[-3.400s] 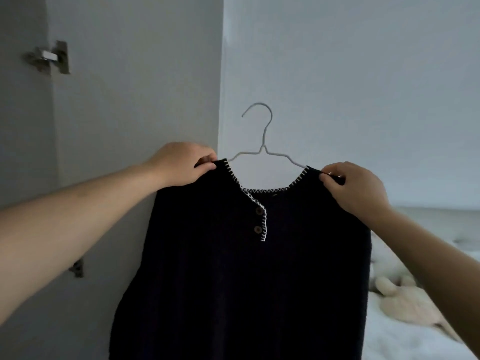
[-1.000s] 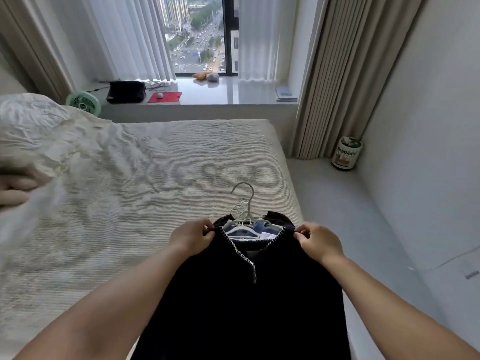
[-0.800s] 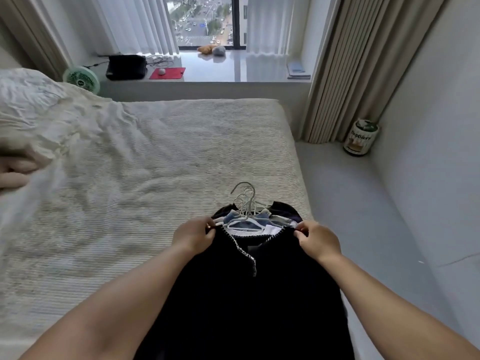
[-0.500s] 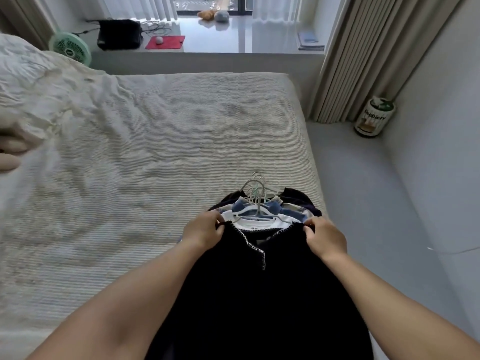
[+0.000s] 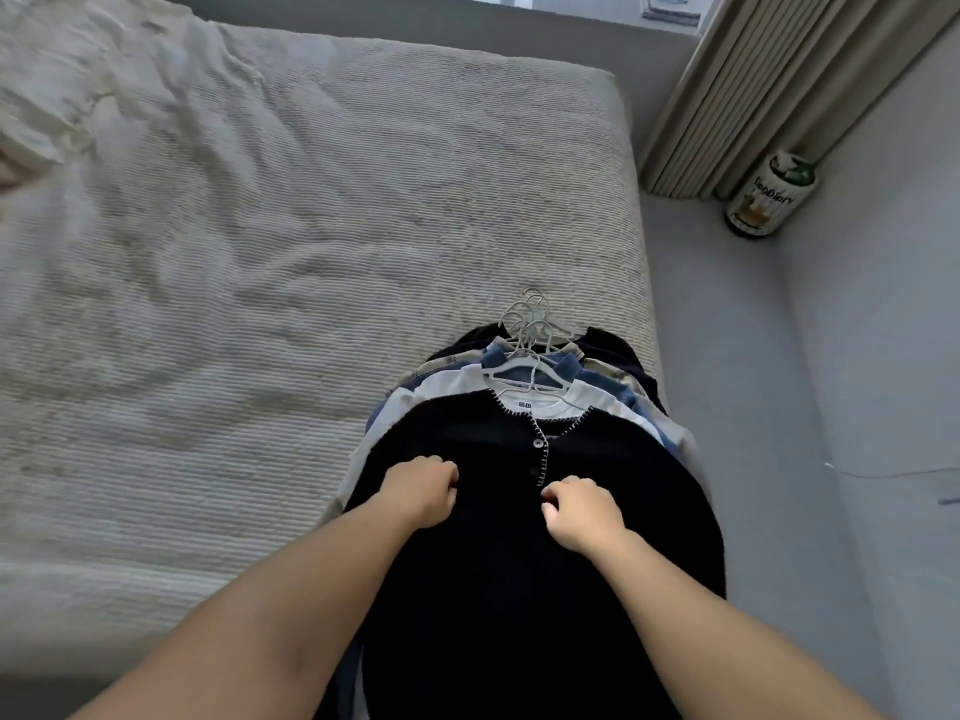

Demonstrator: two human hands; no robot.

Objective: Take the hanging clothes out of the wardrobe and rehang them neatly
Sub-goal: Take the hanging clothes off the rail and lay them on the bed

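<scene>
Head view: you look down on the near right corner of the bed (image 5: 311, 210), where the clothes lie in a stack.
Dark top: the dark top (image 5: 519, 563) with pale stitching at the neck lies uppermost on the stack, its lower part running off the bed's near edge toward you.
Stack beneath: a white shirt (image 5: 540, 402), a blue garment (image 5: 566, 368) and darker pieces fan out under it, toward the bed's right edge.
Hangers: the hanger hooks (image 5: 532, 317) bunch together just beyond the collars, resting on the bed.
Left hand: your left hand (image 5: 421, 491) has its fingers curled, knuckles up, over the top's chest; you cannot tell whether it holds fabric.
Right hand: your right hand (image 5: 582, 511) is likewise curled, just right of the button placket; its grip is also unclear.
Floor: a labelled can (image 5: 769, 197) stands by the curtain (image 5: 753, 85), well apart from the bed.
</scene>
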